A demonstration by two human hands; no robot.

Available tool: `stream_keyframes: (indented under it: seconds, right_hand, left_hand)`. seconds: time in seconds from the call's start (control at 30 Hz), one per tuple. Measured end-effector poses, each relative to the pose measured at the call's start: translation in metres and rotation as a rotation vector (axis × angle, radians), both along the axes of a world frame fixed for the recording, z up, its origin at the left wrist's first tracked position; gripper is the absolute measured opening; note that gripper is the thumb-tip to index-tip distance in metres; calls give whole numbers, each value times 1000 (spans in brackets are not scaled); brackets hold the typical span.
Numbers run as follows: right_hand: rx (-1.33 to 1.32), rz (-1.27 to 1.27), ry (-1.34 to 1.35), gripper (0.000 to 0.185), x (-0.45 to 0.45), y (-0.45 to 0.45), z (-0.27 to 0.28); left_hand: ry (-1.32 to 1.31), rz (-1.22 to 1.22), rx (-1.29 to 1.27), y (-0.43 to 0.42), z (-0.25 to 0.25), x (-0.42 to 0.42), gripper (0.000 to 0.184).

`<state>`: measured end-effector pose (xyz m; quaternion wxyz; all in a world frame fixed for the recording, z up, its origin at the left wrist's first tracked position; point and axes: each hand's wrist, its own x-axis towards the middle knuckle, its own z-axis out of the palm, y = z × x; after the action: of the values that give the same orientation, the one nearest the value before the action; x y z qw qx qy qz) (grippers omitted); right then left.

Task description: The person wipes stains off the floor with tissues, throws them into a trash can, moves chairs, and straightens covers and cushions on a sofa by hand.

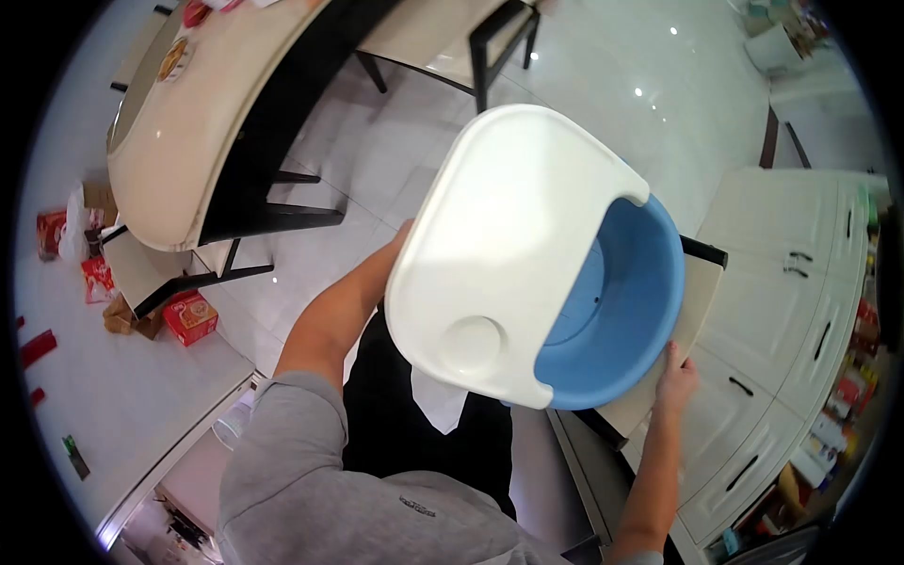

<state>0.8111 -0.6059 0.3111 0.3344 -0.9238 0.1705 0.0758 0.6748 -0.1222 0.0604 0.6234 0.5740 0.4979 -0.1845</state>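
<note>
A baby booster seat, with a blue bowl-shaped body (617, 292) and a white tray (490, 235) fixed across it, fills the middle of the head view in front of my torso. My left hand (406, 232) grips the seat at the tray's left edge; the tray hides its fingers. On the opposite side, my right hand (672, 375) is closed against the lower right of the blue body, thumb pointing up along it. Beneath the booster seat, a beige chair (699, 287) with a black frame shows in part. Whether the seat rests on that chair, I cannot tell.
A beige dining table (184, 160) with a dark side stands at upper left, a plate of food (173, 60) on it. Another chair (424, 33) is behind. Red boxes (191, 317) and bags lie at left. White cabinets (767, 282) line the right.
</note>
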Motion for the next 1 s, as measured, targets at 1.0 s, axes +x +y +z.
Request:
stream_keyframes:
  seconds: [1.0]
  right_hand:
    - [-200, 192, 49, 55, -38, 309, -49]
  left_hand:
    - [-485, 1288, -449, 139, 170, -145, 50]
